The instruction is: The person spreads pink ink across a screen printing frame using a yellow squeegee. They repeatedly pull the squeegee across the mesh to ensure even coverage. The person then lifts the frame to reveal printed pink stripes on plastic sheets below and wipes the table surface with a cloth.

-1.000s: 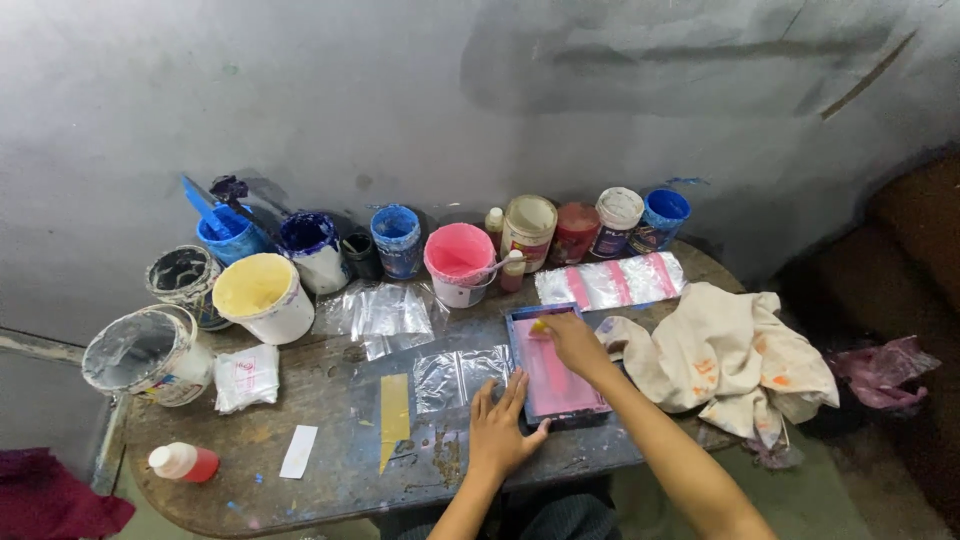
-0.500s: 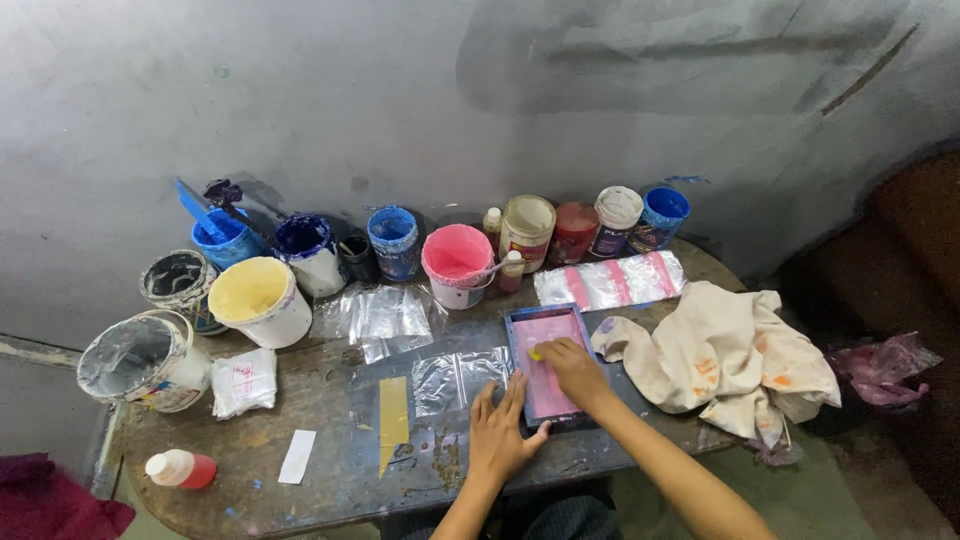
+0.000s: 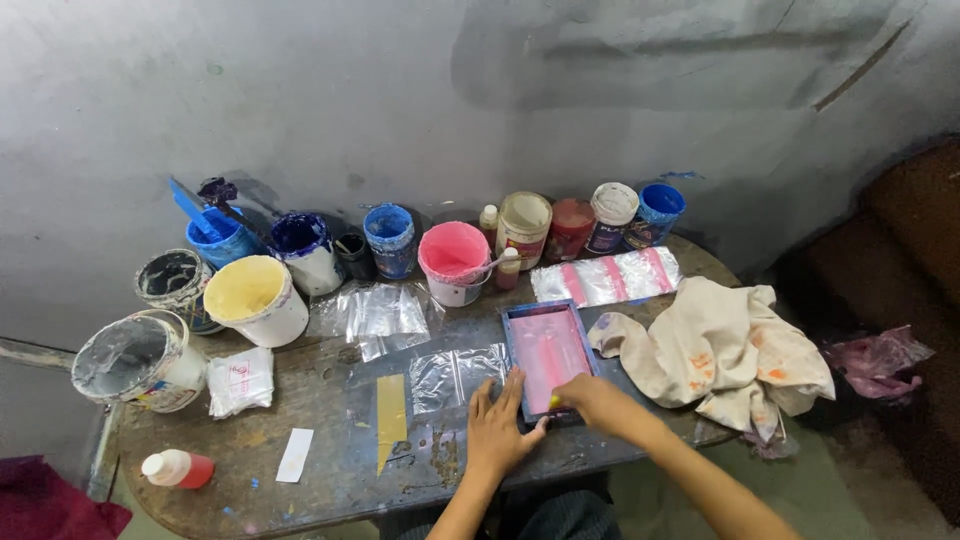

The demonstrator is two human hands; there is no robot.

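Observation:
A small blue-framed printing screen (image 3: 547, 350) with pink ink on its mesh lies flat near the table's front edge. My left hand (image 3: 497, 428) rests palm down with fingers spread on the table, touching the frame's near left corner. My right hand (image 3: 592, 398) is at the frame's near edge, fingers closed on a small yellowish squeegee (image 3: 555, 402) that is mostly hidden. A clear plastic bag (image 3: 458, 376) lies just left of the frame.
Paint buckets line the back: yellow (image 3: 255, 298), pink (image 3: 455, 260), blue (image 3: 390, 238), plus jars. More clear bags (image 3: 380, 312), pink-striped bags (image 3: 608, 277), a stained cloth (image 3: 722, 350), a yellow strip (image 3: 391, 418) and a red-capped bottle (image 3: 177, 468) are on the table (image 3: 330, 490).
My right hand has drawn back from the far end of the screen to its near edge. My left hand has stayed by the frame's near left corner.

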